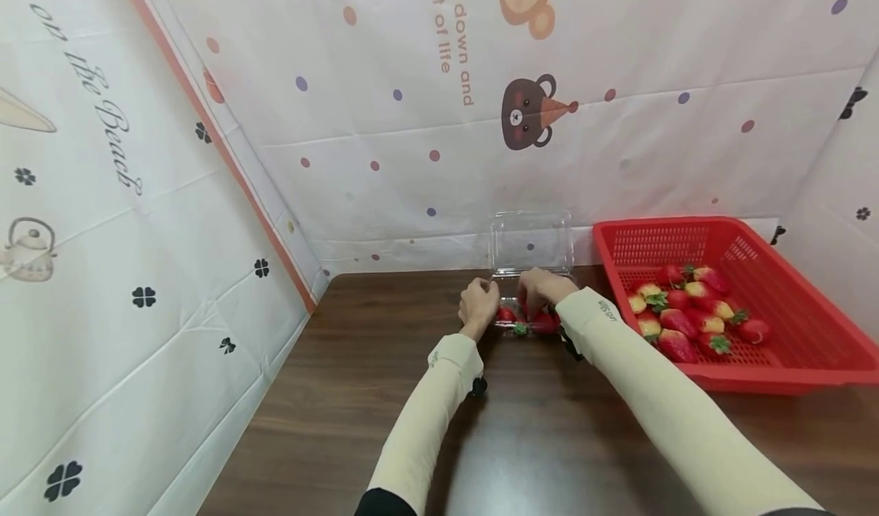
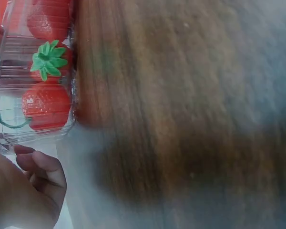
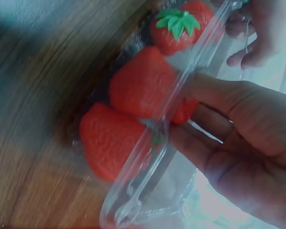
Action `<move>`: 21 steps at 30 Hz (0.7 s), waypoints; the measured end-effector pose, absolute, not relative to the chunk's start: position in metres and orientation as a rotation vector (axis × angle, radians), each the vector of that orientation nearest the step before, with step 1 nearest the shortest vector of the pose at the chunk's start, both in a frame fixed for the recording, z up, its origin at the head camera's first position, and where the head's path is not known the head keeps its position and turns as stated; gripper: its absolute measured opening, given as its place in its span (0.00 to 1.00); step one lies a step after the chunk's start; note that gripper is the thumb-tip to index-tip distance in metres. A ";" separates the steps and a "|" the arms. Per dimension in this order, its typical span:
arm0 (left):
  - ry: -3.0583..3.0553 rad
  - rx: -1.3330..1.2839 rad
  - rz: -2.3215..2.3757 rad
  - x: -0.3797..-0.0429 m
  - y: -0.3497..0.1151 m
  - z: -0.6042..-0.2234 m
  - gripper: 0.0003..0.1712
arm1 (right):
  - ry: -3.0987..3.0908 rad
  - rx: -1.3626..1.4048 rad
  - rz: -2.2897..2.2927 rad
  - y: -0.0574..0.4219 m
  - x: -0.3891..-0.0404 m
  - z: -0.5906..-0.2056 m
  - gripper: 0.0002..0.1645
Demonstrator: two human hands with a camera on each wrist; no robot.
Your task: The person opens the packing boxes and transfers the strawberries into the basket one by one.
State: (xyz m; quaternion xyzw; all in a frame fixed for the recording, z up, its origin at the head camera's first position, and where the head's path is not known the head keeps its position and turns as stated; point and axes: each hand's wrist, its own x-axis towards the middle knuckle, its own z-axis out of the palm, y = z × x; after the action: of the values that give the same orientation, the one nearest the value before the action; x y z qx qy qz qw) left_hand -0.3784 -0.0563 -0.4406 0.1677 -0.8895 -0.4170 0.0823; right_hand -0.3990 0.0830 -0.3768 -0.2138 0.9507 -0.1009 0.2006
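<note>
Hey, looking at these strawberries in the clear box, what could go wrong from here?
The right hand reaches in among the strawberries, so its fingers might nudge some out of place. The lid stands raised behind the clear box, so a jolt could perhaps tip it down onto the hand. The strawberries sit close together, so one left too high might keep the lid from shutting.

Red strawberries [image 3: 144,83] with green leaves [image 2: 48,59] near the left hand [image 1: 478,304] and right hand [image 1: 541,287], and the box [image 1: 532,230] is clear! Right of the right hand, an all-red basket [image 1: 810,295], its fruit [image 1: 678,322] red blending into pale yellow. Cream sleeves [image 1: 426,417] behind both hands; brown wood-grained table [image 1: 330,409] beneath; beyond, white cloth [image 1: 384,127] with purple and reddish dots.
</note>
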 end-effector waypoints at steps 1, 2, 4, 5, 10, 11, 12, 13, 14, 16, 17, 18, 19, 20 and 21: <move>-2.662 0.488 -1.253 -0.378 -0.057 -0.440 0.16 | 2.654 -0.591 -0.302 0.084 -0.399 -0.377 0.18; -2.666 0.475 -1.256 -0.378 -0.057 -0.440 0.17 | 2.647 -0.581 -0.321 0.086 -0.399 -0.377 0.18; -2.668 0.461 -1.259 -0.378 -0.057 -0.439 0.18 | 2.626 -0.575 -0.355 0.089 -0.399 -0.376 0.17; -2.666 0.460 -1.251 -0.379 -0.058 -0.439 0.18 | 2.610 -0.581 -0.369 0.091 -0.400 -0.376 0.18; -2.622 0.489 -1.273 -0.382 -0.057 -0.439 0.16 | 2.566 -0.709 -0.382 0.096 -0.397 -0.360 0.24; -2.618 0.495 -1.274 -0.382 -0.056 -0.439 0.16 | 2.566 -0.742 -0.380 0.098 -0.397 -0.356 0.25; -2.615 0.501 -1.286 -0.381 -0.056 -0.439 0.15 | 2.570 -0.768 -0.378 0.099 -0.396 -0.350 0.26; -2.616 0.505 -1.290 -0.381 -0.056 -0.439 0.15 | 2.573 -0.771 -0.387 0.102 -0.396 -0.344 0.27; -2.620 0.509 -1.292 -0.381 -0.056 -0.440 0.15 | 2.573 -0.787 -0.405 0.105 -0.396 -0.338 0.28; -2.635 0.513 -1.285 -0.381 -0.055 -0.440 0.14 | 2.599 -0.839 -0.423 0.114 -0.399 -0.326 0.29; -2.643 0.517 -1.290 -0.380 -0.055 -0.440 0.14 | 2.623 -0.869 -0.426 0.120 -0.401 -0.319 0.29; -2.653 0.520 -1.292 -0.380 -0.055 -0.441 0.15 | 2.652 -0.903 -0.430 0.127 -0.404 -0.312 0.28; -2.663 0.520 -1.285 -0.381 -0.055 -0.441 0.15 | 2.681 -0.921 -0.439 0.135 -0.406 -0.304 0.27; -2.673 0.525 -1.282 -0.380 -0.055 -0.441 0.16 | 2.717 -0.954 -0.451 0.142 -0.409 -0.297 0.25; -2.683 0.531 -1.275 -0.380 -0.054 -0.440 0.17 | 2.760 -0.966 -0.472 0.150 -0.412 -0.291 0.24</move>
State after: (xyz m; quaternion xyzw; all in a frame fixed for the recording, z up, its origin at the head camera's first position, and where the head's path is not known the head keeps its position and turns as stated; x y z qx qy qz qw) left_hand -0.3802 -0.0544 -0.4401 0.1755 -0.8875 -0.4216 0.0621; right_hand -0.4117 0.1503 -0.2906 -0.3247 0.9281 -0.1587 0.0899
